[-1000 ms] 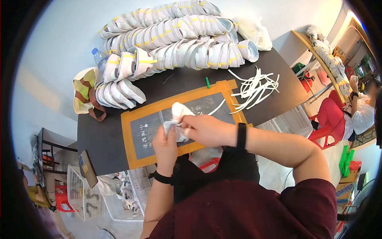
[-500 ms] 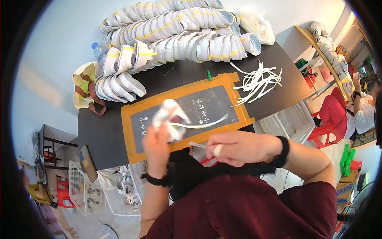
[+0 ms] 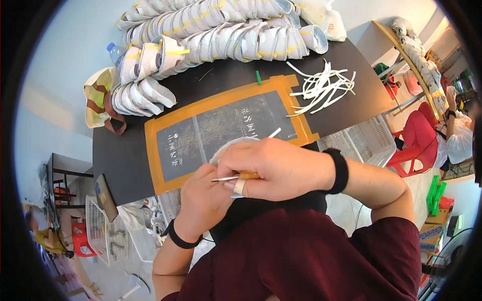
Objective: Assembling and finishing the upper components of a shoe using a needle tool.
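Observation:
My left hand [image 3: 203, 200] is closed around a white shoe upper [image 3: 232, 147], held near the table's front edge and mostly hidden behind both hands. My right hand [image 3: 278, 168] grips an awl with a wooden handle [image 3: 248, 176]; its thin metal shaft points left, against my left hand's fingers. A tape is wrapped around my right thumb. From behind the right hand sticks out the end of a white flat lace [image 3: 274, 132]. Beneath lies a dark mat [image 3: 216, 123] bordered with orange tape.
Rows of stacked shoe uppers [image 3: 221, 45] fill the table's back. Loose white laces [image 3: 326, 88] lie at the right, near a small green stick [image 3: 258, 78]. A bag [image 3: 99, 103] and bottle [image 3: 114, 51] stand at left. White baskets [image 3: 369, 140] flank the table; another person sits at far right.
My hands have come together; the shoe upper has moved down toward me. The awl, previously apart from it, is now at my left fingers. The view has shifted slightly.

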`<state>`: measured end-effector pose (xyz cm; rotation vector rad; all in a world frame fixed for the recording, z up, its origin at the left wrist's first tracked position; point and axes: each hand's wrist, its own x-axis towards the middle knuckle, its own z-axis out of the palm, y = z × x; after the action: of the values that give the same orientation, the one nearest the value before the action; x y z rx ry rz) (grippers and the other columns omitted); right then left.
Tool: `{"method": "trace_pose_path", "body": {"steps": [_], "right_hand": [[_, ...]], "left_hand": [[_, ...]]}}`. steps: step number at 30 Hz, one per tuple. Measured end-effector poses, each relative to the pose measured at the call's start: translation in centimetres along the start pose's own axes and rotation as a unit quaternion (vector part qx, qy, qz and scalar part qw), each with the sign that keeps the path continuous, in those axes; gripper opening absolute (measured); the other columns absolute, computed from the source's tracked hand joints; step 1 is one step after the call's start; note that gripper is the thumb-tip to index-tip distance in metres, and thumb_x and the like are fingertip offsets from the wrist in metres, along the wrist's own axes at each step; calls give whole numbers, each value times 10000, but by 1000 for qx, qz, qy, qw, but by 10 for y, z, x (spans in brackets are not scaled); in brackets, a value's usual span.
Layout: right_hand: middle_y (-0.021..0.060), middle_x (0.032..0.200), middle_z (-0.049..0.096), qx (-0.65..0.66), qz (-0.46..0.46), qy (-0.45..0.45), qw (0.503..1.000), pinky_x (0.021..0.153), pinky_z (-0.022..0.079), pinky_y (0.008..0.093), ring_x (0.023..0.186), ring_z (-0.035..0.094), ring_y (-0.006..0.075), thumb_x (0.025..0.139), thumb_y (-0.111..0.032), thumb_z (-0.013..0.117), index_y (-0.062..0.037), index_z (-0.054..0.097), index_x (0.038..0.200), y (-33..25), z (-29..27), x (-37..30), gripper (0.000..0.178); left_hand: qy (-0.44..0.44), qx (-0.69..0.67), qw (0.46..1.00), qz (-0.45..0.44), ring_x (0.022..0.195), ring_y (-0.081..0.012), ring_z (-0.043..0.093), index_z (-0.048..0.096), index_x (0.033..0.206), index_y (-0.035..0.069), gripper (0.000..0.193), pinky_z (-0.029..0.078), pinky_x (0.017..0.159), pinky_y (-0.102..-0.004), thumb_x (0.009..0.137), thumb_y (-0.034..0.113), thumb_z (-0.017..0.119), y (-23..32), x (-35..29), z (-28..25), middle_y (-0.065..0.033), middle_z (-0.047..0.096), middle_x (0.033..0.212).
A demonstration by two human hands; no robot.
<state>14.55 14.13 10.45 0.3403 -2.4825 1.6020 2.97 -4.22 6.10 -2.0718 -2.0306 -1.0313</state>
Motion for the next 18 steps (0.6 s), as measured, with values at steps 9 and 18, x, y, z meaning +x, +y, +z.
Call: {"method": "trace_pose_path", "body": {"steps": [9, 18], "right_hand": [[128, 1004, 609, -40, -20, -33, 998, 759, 508, 431, 889, 616, 353, 889, -144, 591, -74, 610, 1036, 41, 11, -20, 164], [132, 959, 566, -88, 64, 98, 989, 721, 499, 412, 812, 610, 341, 883, -126, 615, -37, 551, 951, 35, 43, -32, 129]], "left_hand": [[89, 149, 975, 138, 703, -159, 565, 662, 942, 112, 271, 407, 530, -274, 676, 71, 699, 2, -16, 3, -15, 608, 862], [72, 147, 973, 165, 740, -160, 567, 648, 934, 116, 266, 413, 544, -274, 673, 91, 691, -4, -11, 10, -16, 594, 860]]}}
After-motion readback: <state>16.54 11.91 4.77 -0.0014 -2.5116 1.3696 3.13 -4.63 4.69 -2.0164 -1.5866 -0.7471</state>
